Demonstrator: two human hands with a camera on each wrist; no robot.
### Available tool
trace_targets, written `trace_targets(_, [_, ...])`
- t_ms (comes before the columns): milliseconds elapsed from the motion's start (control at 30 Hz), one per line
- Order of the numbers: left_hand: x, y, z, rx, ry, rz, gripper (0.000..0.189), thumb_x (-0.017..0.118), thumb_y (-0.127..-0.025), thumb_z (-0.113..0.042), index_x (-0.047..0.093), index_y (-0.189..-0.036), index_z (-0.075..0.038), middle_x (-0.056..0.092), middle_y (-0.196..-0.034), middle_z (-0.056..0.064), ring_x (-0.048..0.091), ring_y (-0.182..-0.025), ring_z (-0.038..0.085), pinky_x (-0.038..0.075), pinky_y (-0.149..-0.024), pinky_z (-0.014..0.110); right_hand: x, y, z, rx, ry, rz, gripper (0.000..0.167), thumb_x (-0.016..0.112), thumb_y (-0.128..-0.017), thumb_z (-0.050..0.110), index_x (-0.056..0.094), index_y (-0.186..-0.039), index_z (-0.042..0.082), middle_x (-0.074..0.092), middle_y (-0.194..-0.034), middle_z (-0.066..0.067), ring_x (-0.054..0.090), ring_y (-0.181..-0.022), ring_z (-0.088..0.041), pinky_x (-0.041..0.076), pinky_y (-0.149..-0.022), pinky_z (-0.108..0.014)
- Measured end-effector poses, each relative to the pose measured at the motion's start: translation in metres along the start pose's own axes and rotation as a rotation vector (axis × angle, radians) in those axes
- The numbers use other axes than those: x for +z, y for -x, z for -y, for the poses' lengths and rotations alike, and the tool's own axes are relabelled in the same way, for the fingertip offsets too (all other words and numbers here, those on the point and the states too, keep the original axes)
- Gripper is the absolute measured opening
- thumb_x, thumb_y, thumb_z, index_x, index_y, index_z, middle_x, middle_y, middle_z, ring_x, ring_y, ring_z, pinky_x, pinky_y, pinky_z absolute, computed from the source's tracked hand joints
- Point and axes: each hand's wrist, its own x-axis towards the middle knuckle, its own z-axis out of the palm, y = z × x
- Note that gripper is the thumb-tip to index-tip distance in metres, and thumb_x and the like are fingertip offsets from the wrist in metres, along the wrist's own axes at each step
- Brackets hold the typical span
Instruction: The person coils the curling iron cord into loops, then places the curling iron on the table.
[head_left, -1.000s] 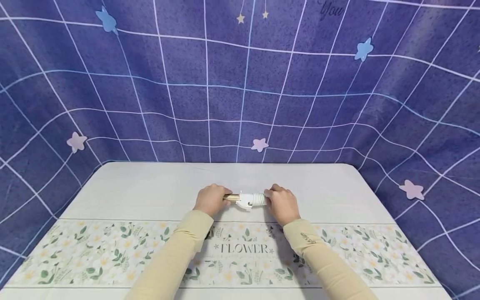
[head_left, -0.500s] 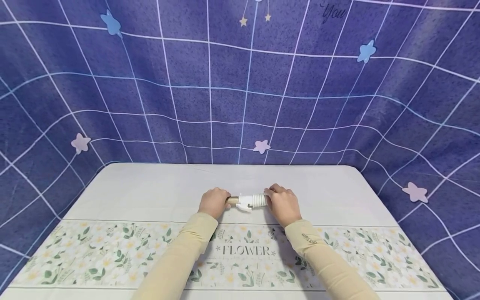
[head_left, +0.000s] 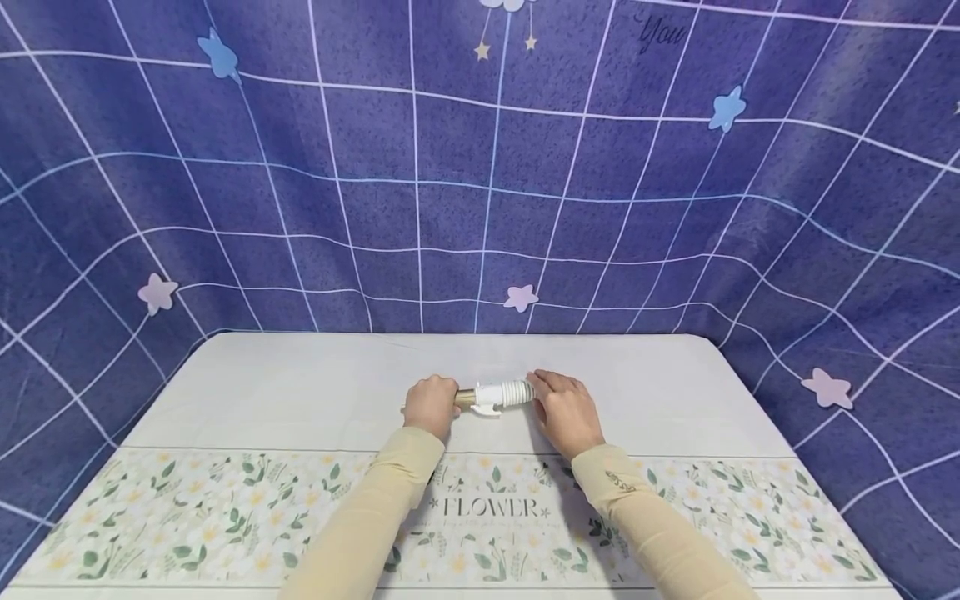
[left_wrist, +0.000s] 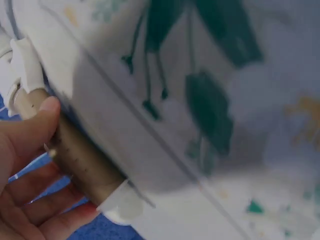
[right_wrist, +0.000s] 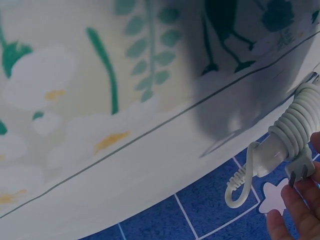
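A curling iron with a brown-gold barrel [left_wrist: 85, 157] lies crosswise between my two hands. My left hand [head_left: 432, 405] grips the barrel, its thumb on top and fingers beneath in the left wrist view. Past those fingers the white tip [left_wrist: 122, 204] shows. A white lever [head_left: 486, 410] sticks out near the middle. White power cord [right_wrist: 299, 117] is coiled round the handle, with a small loop at its end. At that end my right hand [head_left: 566, 408] pinches the two-pin plug [right_wrist: 300, 167]; the thumb is mostly out of the right wrist view.
The table has a white cloth [head_left: 300, 392] with a flowered band [head_left: 225, 508] and the word FLOWER near the front. Behind it and at both sides hangs a blue gridded curtain [head_left: 450, 208] with stars.
My left hand has shifted slightly right, and the curling iron now tilts with its cord end a little higher. The fingers of my right hand look straighter at the cord end.
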Motion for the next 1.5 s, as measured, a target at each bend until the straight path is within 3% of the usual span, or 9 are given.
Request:
trace_targets(167, [-0.004,-0.001,0.002,0.021,0.011,0.046,0.034,0.089,-0.076,-0.019,0.078,-0.107,-0.008,0.076,-0.097,0.011,0.073,-0.088,0.03,0.059,-0.077,0.045,0.001,-0.003,-0.001,0.033,-0.039,0.014,0.041,0.079,-0.086,0.007,0.069,-0.125,0.0,0.064,-0.131,-0.019,0.063,-0.117,-0.036,0.048,-0.101,-0.049])
trace_targets(400, [-0.01,0.001,0.003,0.106,-0.01,0.095,0.057,0.09,-0.076,-0.023,0.071,-0.128,-0.013,0.073,-0.118,0.012,0.068,-0.111,0.032,0.046,-0.101,0.061,-0.004,-0.01,-0.005,0.056,-0.046,0.057,0.05,0.081,-0.084,0.01,0.065,-0.13,0.0,0.065,-0.128,-0.021,0.063,-0.117,-0.037,0.044,-0.106,-0.052])
trace_targets(633, [-0.016,0.001,0.001,0.152,-0.033,0.074,0.057,0.089,-0.078,-0.026,0.07,-0.131,-0.016,0.073,-0.116,0.012,0.069,-0.107,0.034,0.047,-0.1,0.061,-0.01,-0.016,-0.009,0.137,-0.045,0.214,0.056,0.076,-0.09,0.018,0.058,-0.14,0.0,0.058,-0.14,-0.021,0.053,-0.131,-0.035,0.03,-0.116,-0.055])
trace_targets(733, [-0.02,0.001,0.0,0.154,-0.032,0.084,0.058,0.089,-0.078,-0.027,0.07,-0.132,-0.016,0.073,-0.117,0.012,0.069,-0.107,0.033,0.048,-0.098,0.059,-0.013,-0.019,-0.01,0.138,-0.048,0.249,0.055,0.075,-0.091,0.019,0.057,-0.14,0.001,0.058,-0.14,-0.02,0.053,-0.131,-0.035,0.029,-0.117,-0.055])
trace_targets(1033, [-0.021,0.003,0.0,0.147,-0.006,0.089,0.057,0.086,-0.081,-0.029,0.068,-0.133,-0.015,0.072,-0.12,0.012,0.068,-0.11,0.033,0.047,-0.1,0.058,-0.024,-0.018,-0.014,0.121,-0.103,0.246,0.051,0.072,-0.092,0.018,0.059,-0.137,-0.001,0.06,-0.137,-0.02,0.056,-0.128,-0.037,0.033,-0.114,-0.056])
trace_targets(1233, [-0.027,0.003,0.002,0.156,0.011,0.054,0.055,0.081,-0.087,-0.031,0.065,-0.137,-0.012,0.068,-0.128,0.014,0.065,-0.117,0.035,0.045,-0.103,0.061,-0.035,-0.015,-0.02,0.18,-0.165,0.22,0.05,0.071,-0.093,0.018,0.059,-0.137,-0.002,0.057,-0.141,-0.023,0.055,-0.127,-0.042,0.036,-0.112,-0.055])
trace_targets(1500, [-0.039,0.008,0.006,0.136,0.054,0.0,0.055,0.075,-0.092,-0.034,0.063,-0.139,-0.008,0.061,-0.138,0.019,0.057,-0.129,0.035,0.038,-0.108,0.062,-0.045,-0.016,-0.019,0.228,-0.206,0.223,0.054,0.066,-0.098,0.025,0.054,-0.144,0.001,0.045,-0.152,-0.022,0.043,-0.139,-0.042,0.031,-0.114,-0.057])
